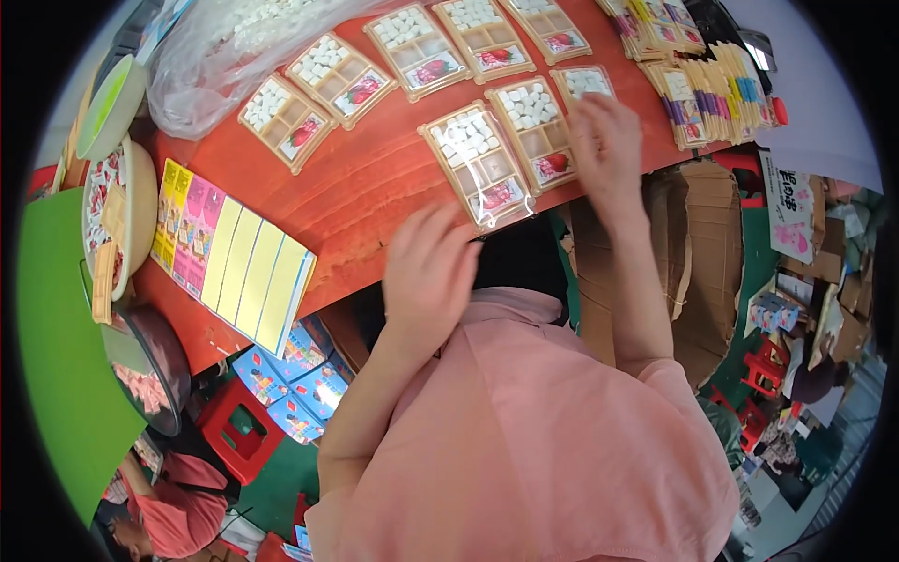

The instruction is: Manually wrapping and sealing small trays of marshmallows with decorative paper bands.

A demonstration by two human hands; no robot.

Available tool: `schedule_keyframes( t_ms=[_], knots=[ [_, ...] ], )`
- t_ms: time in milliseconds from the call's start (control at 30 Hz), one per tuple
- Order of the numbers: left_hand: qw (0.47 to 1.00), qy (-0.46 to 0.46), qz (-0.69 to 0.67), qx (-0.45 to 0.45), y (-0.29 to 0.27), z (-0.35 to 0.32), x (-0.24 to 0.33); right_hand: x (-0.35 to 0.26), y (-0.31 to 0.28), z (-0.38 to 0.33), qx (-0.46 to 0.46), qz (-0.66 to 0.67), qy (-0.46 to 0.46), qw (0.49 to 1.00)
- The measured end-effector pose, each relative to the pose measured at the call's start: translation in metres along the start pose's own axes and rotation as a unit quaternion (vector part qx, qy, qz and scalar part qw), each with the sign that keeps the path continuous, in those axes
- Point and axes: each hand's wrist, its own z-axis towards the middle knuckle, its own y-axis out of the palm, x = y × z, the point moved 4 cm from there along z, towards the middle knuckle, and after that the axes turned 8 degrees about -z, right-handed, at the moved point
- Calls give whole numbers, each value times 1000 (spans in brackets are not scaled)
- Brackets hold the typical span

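My left hand (426, 267) is at the table's near edge, fingers stretched out and apart. Its fingertips are close to the lower end of a tan compartment tray (480, 169) holding small white cubes and a strawberry-picture packet; shiny clear plastic covers this tray. Whether they touch it I cannot tell. Beside it lies a similar tray (534, 129). My right hand (609, 145) is bent over a third tray (582, 82), hiding its lower part. Its fingers are blurred and partly turned away, so I cannot see whether they grip anything.
Several more filled trays (417, 51) form a row behind. A clear bag of white cubes (225, 56) lies at back left. Yellow-and-pink card sheets (234, 253) and a cream bowl of packets (140, 211) sit left. Packed bundles (707, 98) stand right, above a cardboard box (698, 272).
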Motion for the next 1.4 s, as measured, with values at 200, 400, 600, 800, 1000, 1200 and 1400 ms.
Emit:
schedule_keyframes(
  t_ms=[200, 400, 600, 800, 1000, 1200, 1400],
  knots=[
    [980, 88, 149, -96, 51, 17, -13, -58, 27, -4, -16, 78, -50, 996],
    [983, 78, 156, -60, 28, -13, -24, -106, 42, -13, -69, 61, -110, 990],
    [997, 27, 63, -31, 5, -30, -25, -134, 52, -10, -109, 0, -152, 982],
    [946, -65, 199, 248, -103, -82, -24, -184, 38, 6, -143, 44, -160, 976],
    [789, -299, 145, 517, -222, -146, -132, -303, 96, 7, -195, 278, -250, 906],
    [792, -418, 172, 410, -241, -123, -139, -348, 126, -33, -217, 172, -372, 886],
    [767, -397, -92, 496, -226, -163, -144, -324, 88, -58, -257, 167, -378, 874]
  ],
)
